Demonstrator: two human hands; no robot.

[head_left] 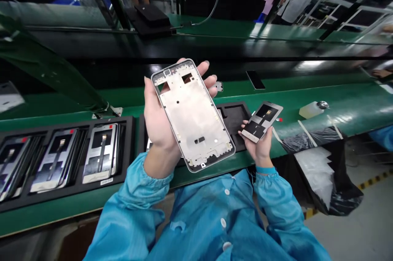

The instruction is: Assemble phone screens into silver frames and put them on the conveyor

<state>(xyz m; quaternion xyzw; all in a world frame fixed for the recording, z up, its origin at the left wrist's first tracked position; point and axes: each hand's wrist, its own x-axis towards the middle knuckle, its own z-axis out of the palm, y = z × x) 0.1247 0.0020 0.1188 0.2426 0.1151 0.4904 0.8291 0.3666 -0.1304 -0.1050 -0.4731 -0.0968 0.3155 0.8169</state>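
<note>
My left hand (159, 123) holds a bare metal phone frame (193, 119), its fingers wrapped behind it and around the edge. The frame is tilted, with its flat silvery inner face and cutouts towards me. Lower to the right, my right hand (260, 148) grips a phone screen assembly (262, 121) by its edges. That piece shows a grey back with black patches and a small gold connector. Behind my left wrist, a dark foam tray (235, 115) lies partly hidden on the green bench.
A foam tray (129, 146) at left holds several rows of screen assemblies (100, 152). Beyond my hands lies a dark phone panel (255, 80). At right stand a bottle (313, 109) and a black bag (340, 183) of white sheets. A slanted green post (61, 66) rises at left.
</note>
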